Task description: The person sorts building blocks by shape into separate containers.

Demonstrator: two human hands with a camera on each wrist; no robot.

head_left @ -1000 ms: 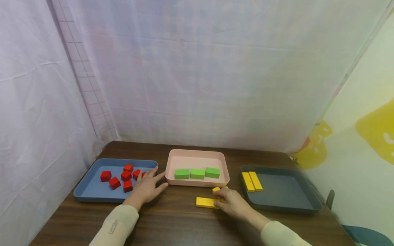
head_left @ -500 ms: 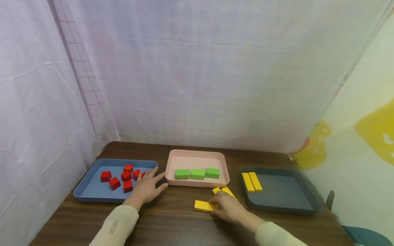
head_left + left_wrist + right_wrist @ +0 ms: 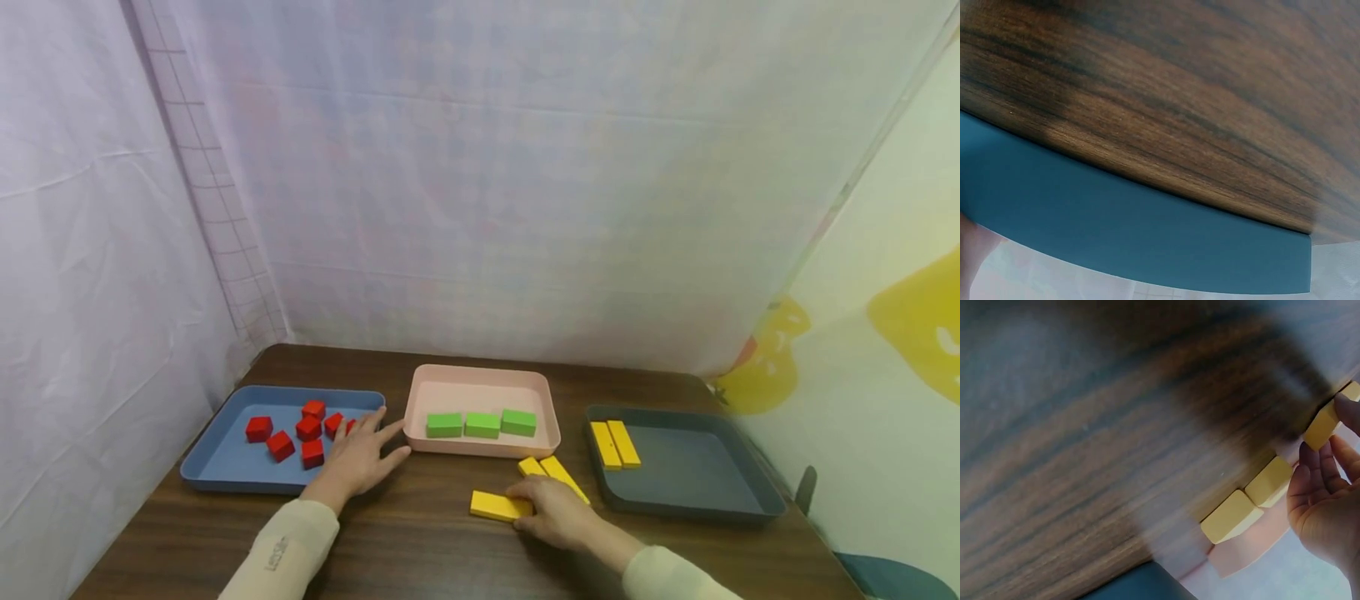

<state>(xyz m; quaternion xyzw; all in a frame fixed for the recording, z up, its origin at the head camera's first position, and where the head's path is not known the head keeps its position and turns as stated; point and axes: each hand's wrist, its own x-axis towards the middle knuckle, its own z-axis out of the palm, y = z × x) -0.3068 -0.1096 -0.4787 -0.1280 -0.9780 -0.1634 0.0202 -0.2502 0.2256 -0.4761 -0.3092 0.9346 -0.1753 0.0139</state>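
My right hand (image 3: 558, 510) pinches the right end of a flat yellow block (image 3: 493, 505) lying on the table; in the right wrist view the thumb and fingers close on this yellow block (image 3: 1322, 427). Two more yellow blocks lie just beyond that hand, one shorter-looking yellow block (image 3: 530, 467) partly hidden and a slanted yellow block (image 3: 562, 477). With fingers spread, my left hand (image 3: 358, 458) rests over the right side of the blue tray (image 3: 225, 479), covering part of a red cube. Several red cubes (image 3: 281, 446) sit in that tray.
A pink tray (image 3: 480, 379) at the middle back holds three green blocks (image 3: 482, 425). On the right, a dark grey tray (image 3: 697, 500) has two yellow blocks (image 3: 615, 444) side by side at its left end. White cloth (image 3: 487, 208) hangs behind the table (image 3: 420, 550).
My right hand has shifted slightly left and nearer to me, and the gripped yellow block has slid and turned a little with it. The two yellow blocks behind show more. My left hand stays put.
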